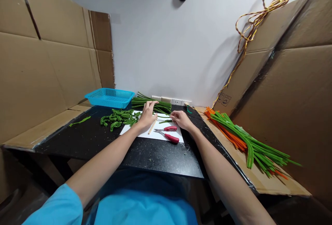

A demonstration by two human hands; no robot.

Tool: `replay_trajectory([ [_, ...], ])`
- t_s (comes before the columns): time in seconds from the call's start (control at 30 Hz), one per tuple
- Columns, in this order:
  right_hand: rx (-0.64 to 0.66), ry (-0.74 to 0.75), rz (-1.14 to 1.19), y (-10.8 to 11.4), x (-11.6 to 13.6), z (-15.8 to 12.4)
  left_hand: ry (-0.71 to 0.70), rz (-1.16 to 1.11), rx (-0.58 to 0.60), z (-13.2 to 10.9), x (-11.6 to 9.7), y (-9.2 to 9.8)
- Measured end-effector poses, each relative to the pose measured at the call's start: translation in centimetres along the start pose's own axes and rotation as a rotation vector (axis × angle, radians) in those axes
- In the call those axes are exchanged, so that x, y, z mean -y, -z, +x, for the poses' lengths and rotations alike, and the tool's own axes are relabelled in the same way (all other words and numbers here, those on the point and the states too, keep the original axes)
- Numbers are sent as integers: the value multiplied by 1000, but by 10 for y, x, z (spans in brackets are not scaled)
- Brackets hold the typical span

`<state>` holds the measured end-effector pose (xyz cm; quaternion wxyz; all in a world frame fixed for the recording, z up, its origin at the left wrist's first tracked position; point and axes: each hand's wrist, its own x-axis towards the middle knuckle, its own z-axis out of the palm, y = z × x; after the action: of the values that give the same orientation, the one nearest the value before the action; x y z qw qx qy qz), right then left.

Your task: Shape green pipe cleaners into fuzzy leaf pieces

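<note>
My left hand (147,115) reaches over a white sheet (155,135) on the black table (145,155), its fingers stretched toward a bundle of dark green pipe cleaners (151,104). My right hand (181,119) rests on the sheet with fingers curled, pinching a green pipe cleaner (165,121). Red-handled pliers (168,133) lie on the sheet just in front of the right hand. A thin wooden stick (152,127) lies beside the left hand.
A pile of bent green pieces (119,117) lies left of the sheet, a blue basket (110,97) behind it. Green and orange pipe cleaners (246,142) lie on cardboard at the right. Cardboard walls stand on both sides. A lone green piece (80,121) lies far left.
</note>
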<state>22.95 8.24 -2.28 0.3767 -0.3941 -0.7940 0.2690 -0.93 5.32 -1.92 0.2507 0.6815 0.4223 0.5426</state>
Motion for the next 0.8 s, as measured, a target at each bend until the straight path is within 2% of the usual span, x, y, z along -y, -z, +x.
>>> replay_trajectory([
  [0.13,-27,35,35,-1,11,-1,-141,126,164,-7,-8,5],
  [0.3,-79,50,150,-4,20,2,-168,124,266,-7,-14,-1],
  [0.47,-88,36,303,-6,25,5,-103,-6,277,-4,-16,-11],
  [0.6,-121,32,403,-7,30,5,16,-139,276,-4,-13,-17],
  [0.8,-185,44,488,-9,43,4,151,-307,287,-1,-15,-18],
])
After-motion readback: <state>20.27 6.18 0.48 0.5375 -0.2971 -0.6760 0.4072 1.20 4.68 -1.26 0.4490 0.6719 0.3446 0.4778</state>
